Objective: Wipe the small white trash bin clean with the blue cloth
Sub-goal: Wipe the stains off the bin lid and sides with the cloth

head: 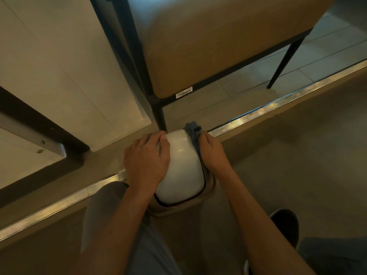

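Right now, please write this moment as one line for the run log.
left hand: steadies white bin | right hand: presses blue cloth on bin's right side | status: wiping underway

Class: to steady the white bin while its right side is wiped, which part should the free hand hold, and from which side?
Hold the trash bin on the left of its domed top, coming from the left, as the left hand does: the dome is smooth, and the right hand presses the blue cloth from the opposite side.
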`<state>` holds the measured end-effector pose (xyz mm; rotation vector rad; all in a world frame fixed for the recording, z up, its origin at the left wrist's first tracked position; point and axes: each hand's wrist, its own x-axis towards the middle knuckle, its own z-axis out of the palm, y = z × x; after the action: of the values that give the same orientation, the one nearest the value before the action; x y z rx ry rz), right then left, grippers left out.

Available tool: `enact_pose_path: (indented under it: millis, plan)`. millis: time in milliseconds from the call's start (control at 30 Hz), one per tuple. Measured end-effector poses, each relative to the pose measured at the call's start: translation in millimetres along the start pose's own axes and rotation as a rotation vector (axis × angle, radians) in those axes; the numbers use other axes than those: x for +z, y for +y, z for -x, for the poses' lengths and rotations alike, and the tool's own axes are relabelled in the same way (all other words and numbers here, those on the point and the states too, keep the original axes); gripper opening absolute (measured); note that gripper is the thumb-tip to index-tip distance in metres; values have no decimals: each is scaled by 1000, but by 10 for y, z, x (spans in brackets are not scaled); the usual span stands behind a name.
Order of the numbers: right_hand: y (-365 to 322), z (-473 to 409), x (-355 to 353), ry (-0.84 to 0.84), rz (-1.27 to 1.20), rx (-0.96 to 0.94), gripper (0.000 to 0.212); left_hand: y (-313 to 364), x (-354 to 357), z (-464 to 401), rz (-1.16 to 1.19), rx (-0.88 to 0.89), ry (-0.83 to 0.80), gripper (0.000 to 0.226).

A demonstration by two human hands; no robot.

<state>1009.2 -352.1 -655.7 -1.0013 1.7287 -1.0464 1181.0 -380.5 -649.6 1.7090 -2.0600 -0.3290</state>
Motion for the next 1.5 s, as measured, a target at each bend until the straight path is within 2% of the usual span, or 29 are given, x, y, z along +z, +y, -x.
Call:
enact_pose_path:
  millis: [67,133,267,367,467,567,667,767,867,1033,1133,1267,1500]
  plan:
    - [177,207,22,69,-90,26,35,-9,9,-2,18,-5,4,43]
    - [427,476,57,153,-123,-29,34,-12,17,-6,17,-9,12,44]
    - [795,851,200,303,33,-110,54,-12,11,-2,12,9,23,43]
    - [751,731,231,340,41,-96,56,-34,8,5,13,24,1,45]
    - [513,496,168,260,-99,-66,41,-41,-4,6,1,28,-12,45]
    - [213,192,57,111,-62,-3,32,-31,-13,5,19,23,-24,46]
    - [53,-66,23,-22,-51,-25,39,-24,-17,-10,29,24,-23,48]
    - [145,-15,40,-55,-54,-108,50,-14,-10,-19,29,6,-18,47]
    - [461,300,97,49,-9,-197,62,-10,1,-14,44,-1,-10,46]
    - [952,798,256,297,154,-275,62,-33,17,-20,51,-3,3,43]
    - [917,774,242,336,158,-300,65,-40,13,-25,45,5,2,45]
    - [841,705,223,340,173,-319,53,-82,18,-35,60,0,-4,48]
    - [1058,1004,374,386,62,-213,55,-48,-2,-26,86,15,-5,46]
